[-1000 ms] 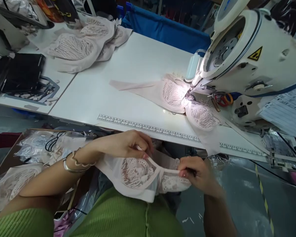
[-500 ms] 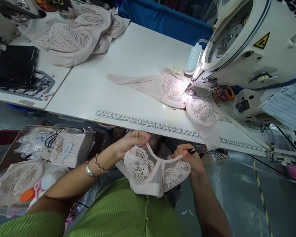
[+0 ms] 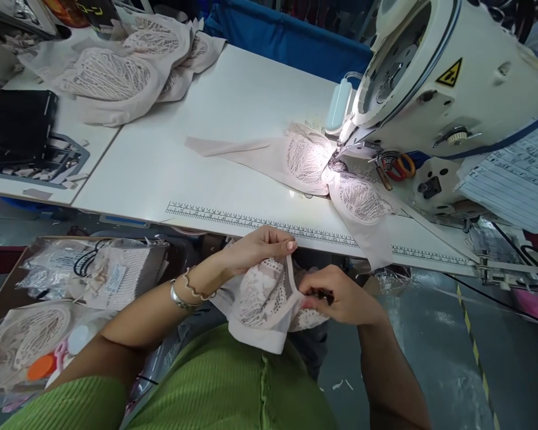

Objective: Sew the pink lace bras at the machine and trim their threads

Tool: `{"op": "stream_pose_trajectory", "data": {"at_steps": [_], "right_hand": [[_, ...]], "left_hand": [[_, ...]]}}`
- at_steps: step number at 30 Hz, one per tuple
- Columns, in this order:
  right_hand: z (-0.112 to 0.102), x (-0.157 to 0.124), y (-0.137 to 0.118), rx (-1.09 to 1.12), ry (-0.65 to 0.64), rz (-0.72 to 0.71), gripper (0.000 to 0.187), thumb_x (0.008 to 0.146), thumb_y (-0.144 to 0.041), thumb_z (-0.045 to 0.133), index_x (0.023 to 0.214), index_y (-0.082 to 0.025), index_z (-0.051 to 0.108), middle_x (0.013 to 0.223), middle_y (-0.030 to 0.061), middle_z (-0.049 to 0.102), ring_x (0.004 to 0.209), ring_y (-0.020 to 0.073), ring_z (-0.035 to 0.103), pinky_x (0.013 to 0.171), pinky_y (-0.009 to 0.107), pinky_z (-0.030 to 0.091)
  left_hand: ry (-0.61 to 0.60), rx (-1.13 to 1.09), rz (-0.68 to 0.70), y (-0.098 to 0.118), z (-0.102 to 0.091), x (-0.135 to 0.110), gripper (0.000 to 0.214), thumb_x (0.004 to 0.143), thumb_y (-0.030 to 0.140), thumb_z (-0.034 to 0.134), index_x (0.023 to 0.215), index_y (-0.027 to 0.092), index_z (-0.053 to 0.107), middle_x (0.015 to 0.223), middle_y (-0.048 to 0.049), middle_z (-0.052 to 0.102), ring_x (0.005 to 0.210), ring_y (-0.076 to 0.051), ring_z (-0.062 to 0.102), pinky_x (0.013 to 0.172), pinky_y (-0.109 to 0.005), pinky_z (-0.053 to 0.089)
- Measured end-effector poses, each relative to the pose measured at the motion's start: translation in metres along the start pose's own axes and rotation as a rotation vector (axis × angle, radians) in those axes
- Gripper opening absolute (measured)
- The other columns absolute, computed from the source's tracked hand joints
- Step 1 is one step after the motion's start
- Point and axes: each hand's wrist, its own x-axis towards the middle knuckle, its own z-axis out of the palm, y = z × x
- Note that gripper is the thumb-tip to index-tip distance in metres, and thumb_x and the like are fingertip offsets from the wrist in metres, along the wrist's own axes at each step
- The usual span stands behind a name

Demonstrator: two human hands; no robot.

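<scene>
A pale pink lace bra (image 3: 262, 298) hangs folded in front of my green top, below the table edge. My left hand (image 3: 262, 248) pinches the narrow trim at its upper edge between thumb and finger. My right hand (image 3: 341, 295) is closed on the bra near its middle, where the trim meets the centre. A small dark tool shows partly inside the curled fingers of that hand; its kind is hidden. Part of the second lace cup lies behind and below my right fingers. Another pale bra (image 3: 308, 160) lies under the lit needle area of the sewing machine (image 3: 486, 113).
Several lace pieces (image 3: 112, 77) are piled at the table's back left. A printed ruler (image 3: 260, 226) runs along the front edge. Orange-handled scissors (image 3: 402, 168) lie beside the machine. At lower left, a cardboard box (image 3: 9, 280) holds bagged parts. A blue cloth bin (image 3: 287, 39) stands behind.
My right hand has moved left from the outer end of the bra to its middle. The bra has folded, and my left hand has shifted slightly right and up. The view has shifted a little.
</scene>
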Motion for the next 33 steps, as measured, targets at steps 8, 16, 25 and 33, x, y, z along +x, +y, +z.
{"op": "stream_pose_trajectory", "data": {"at_steps": [8,16,25,33], "right_hand": [[0.021,-0.028,-0.014,-0.063,0.412,0.055,0.027,0.097,-0.037,0.057,0.077,-0.021,0.068,0.054,-0.003,0.051,0.044,0.009,0.039,0.044,0.025,0.029],[0.05,-0.012,-0.009,-0.444,0.651,-0.077,0.014,0.093,-0.015,0.057,0.088,-0.023,0.067,0.07,0.0006,0.065,0.055,0.0113,0.056,0.054,0.024,0.042],[0.02,-0.031,0.005,-0.238,0.43,-0.017,0.025,0.096,-0.029,0.059,0.074,-0.021,0.066,0.077,0.0055,0.063,0.061,0.0142,0.056,0.05,0.026,0.041],[0.008,-0.043,0.005,-0.353,0.691,-0.064,0.011,0.091,-0.022,0.067,0.082,-0.023,0.073,0.081,0.005,0.071,0.064,0.016,0.064,0.051,0.026,0.047]], "left_hand": [[0.261,1.077,0.65,0.022,0.044,-0.045,0.008,0.098,0.022,0.059,0.098,0.016,0.064,0.087,-0.0057,0.069,0.081,-0.018,0.062,0.076,-0.031,0.054],[0.345,1.027,0.642,-0.018,0.054,-0.037,0.005,0.094,0.017,0.063,0.094,0.012,0.064,0.082,-0.0075,0.069,0.077,-0.019,0.062,0.068,-0.03,0.054],[0.448,0.466,0.29,0.007,0.02,-0.044,0.002,0.08,0.017,0.077,0.081,0.018,0.076,0.083,-0.0049,0.07,0.079,-0.017,0.066,0.067,-0.025,0.052],[0.701,0.498,0.309,0.002,0.006,-0.051,0.005,0.075,0.02,0.08,0.076,0.024,0.078,0.08,-0.0022,0.067,0.081,-0.018,0.063,0.068,-0.028,0.051]]}}
